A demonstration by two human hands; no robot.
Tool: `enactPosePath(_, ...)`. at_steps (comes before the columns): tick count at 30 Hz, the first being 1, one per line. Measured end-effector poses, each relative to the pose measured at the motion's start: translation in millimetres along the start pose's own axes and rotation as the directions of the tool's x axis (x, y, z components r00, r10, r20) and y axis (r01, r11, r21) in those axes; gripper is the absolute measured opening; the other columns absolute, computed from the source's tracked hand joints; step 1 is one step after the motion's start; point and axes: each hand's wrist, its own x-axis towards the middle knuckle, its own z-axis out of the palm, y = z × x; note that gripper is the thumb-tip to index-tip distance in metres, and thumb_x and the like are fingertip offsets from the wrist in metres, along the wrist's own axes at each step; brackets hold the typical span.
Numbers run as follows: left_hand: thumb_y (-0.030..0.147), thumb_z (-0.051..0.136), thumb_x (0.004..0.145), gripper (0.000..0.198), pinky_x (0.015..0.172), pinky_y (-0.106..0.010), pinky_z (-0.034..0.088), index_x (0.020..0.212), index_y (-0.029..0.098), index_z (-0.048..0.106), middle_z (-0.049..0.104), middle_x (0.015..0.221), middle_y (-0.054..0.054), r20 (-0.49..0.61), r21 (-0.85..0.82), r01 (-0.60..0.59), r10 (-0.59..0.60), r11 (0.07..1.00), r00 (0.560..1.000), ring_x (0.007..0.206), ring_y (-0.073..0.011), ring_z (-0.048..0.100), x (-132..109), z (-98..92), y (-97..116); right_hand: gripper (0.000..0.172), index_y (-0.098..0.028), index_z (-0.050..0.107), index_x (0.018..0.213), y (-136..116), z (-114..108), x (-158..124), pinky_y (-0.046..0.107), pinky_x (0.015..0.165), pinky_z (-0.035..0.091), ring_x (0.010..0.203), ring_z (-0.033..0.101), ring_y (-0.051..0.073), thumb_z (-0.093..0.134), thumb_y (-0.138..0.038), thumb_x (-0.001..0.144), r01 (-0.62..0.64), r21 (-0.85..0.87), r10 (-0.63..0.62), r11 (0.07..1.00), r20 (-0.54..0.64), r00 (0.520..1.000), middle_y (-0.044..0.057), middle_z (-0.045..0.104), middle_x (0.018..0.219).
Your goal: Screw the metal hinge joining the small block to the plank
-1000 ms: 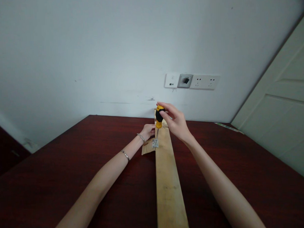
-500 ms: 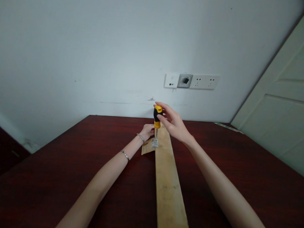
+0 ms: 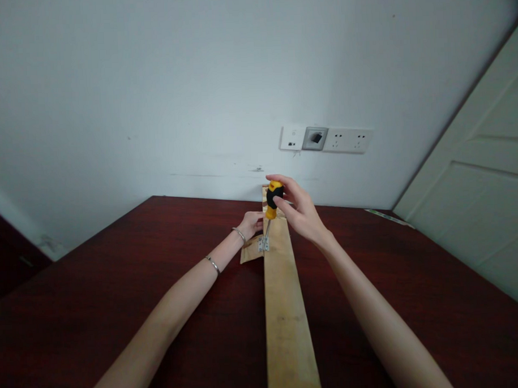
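My right hand (image 3: 300, 209) is closed round the yellow and black handle of a screwdriver (image 3: 275, 198), thumb on the near side. The screwdriver leans to the right, and its shaft runs down to a small metal hinge (image 3: 263, 244). One leaf of the hinge lies on a long wooden board (image 3: 286, 306), the other on a short, thin piece of wood (image 3: 249, 251) to its left. At the board's left edge, beyond the short piece, my left hand (image 3: 252, 221) grips the board; some of its fingertips are hidden.
The dark red tabletop (image 3: 159, 243) reaches back to a white wall (image 3: 196, 94). Wall sockets (image 3: 346, 140) sit above its back edge, one with a black plug (image 3: 316, 137). A pale panelled door (image 3: 483, 180) stands at the right, with a flat strip (image 3: 389, 218) near it.
The screwdriver's handle has tipped to the right with my right hand, while its tip stays at the hinge. My left hand and the board look unmoved.
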Motion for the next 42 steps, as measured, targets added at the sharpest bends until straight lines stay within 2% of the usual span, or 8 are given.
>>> enactPosePath(8,0.007,0.064,0.074,0.007,0.058,-0.023,0.052,0.08,0.008,0.066,0.069,0.072,-0.009,0.027,0.046,-0.053,0.051,0.998,0.998,0.057,-0.0141,0.064,4.0,-3.2,-2.6,0.029,-0.028,0.057,0.114,-0.1,2.9,1.4,0.035,0.077,0.055,0.1,0.058,0.021,0.061,-0.028,0.085,0.07,-0.151,-0.085,0.986,-0.095,0.992,0.006,0.059,0.11)
enactPosePath(15,0.007,0.066,0.074,0.005,0.06,-0.025,0.053,0.079,0.008,0.067,0.069,0.072,-0.009,0.004,0.037,-0.051,0.051,0.998,0.999,0.056,-0.0146,0.064,6.6,-4.0,-3.6,0.042,-0.032,0.051,0.128,-2.2,-5.1,0.6,0.039,0.087,0.055,0.118,0.054,0.022,0.05,-0.019,0.088,0.021,-0.017,-0.02,1.0,0.042,0.999,0.005,0.054,0.131)
enactPosePath(22,0.003,0.06,0.075,0.009,0.06,-0.024,0.053,0.079,0.007,0.067,0.069,0.072,-0.009,0.024,0.039,-0.084,0.083,0.996,0.996,0.058,-0.0143,0.064,0.3,-0.5,-1.2,0.034,-0.028,0.059,0.112,0.8,1.7,0.8,0.038,0.079,0.056,0.102,0.055,0.022,0.068,-0.029,0.079,0.018,-0.127,-0.035,0.992,-0.134,0.99,0.007,0.054,0.11)
enactPosePath(24,0.003,0.06,0.075,0.009,0.059,-0.023,0.053,0.077,0.007,0.066,0.069,0.069,-0.009,0.02,0.041,-0.085,0.084,0.996,0.996,0.056,-0.0137,0.063,-1.3,0.6,-0.7,0.036,-0.028,0.058,0.115,-1.6,-0.3,0.9,0.04,0.083,0.055,0.106,0.054,0.022,0.067,-0.029,0.08,0.002,-0.127,-0.017,0.992,-0.116,0.993,0.007,0.052,0.113)
enactPosePath(29,0.004,0.057,0.077,0.009,0.058,-0.025,0.053,0.076,0.007,0.065,0.068,0.069,-0.009,0.01,0.035,-0.053,0.053,0.998,0.999,0.055,-0.0145,0.063,-3.5,2.5,0.7,0.048,-0.032,0.048,0.131,-0.5,-9.2,-0.2,0.043,0.092,0.052,0.118,0.054,0.023,0.053,-0.018,0.085,0.006,0.017,-0.008,1.0,0.083,0.997,0.006,0.053,0.13)
enactPosePath(32,0.004,0.057,0.078,0.008,0.059,-0.025,0.053,0.076,0.007,0.064,0.067,0.069,-0.009,0.009,0.037,-0.052,0.052,0.998,0.999,0.056,-0.0149,0.063,-5.0,2.6,1.9,0.047,-0.031,0.05,0.13,5.3,-8.6,-1.1,0.042,0.093,0.052,0.115,0.057,0.023,0.054,-0.019,0.085,0.028,0.049,-0.03,0.998,0.052,0.998,0.005,0.057,0.128)
enactPosePath(37,0.005,0.058,0.08,0.008,0.064,-0.025,0.053,0.082,0.007,0.065,0.068,0.072,-0.008,0.051,0.047,-0.075,0.073,0.996,0.996,0.062,-0.0152,0.063,-6.8,2.8,2.6,0.037,-0.028,0.058,0.116,4.1,-2.3,-0.4,0.037,0.081,0.056,0.103,0.058,0.021,0.067,-0.031,0.08,0.035,-0.056,-0.038,0.998,-0.057,0.998,0.006,0.058,0.116)
enactPosePath(42,0.006,0.058,0.08,0.008,0.066,-0.027,0.053,0.083,0.008,0.065,0.067,0.07,-0.007,0.051,0.049,-0.056,0.053,0.997,0.997,0.063,-0.0159,0.064,-5.0,2.8,1.6,0.039,-0.029,0.056,0.12,-4.2,-6.8,0.2,0.038,0.082,0.056,0.108,0.057,0.022,0.063,-0.028,0.082,0.021,-0.04,-0.021,0.999,0.015,1.0,0.007,0.056,0.122)
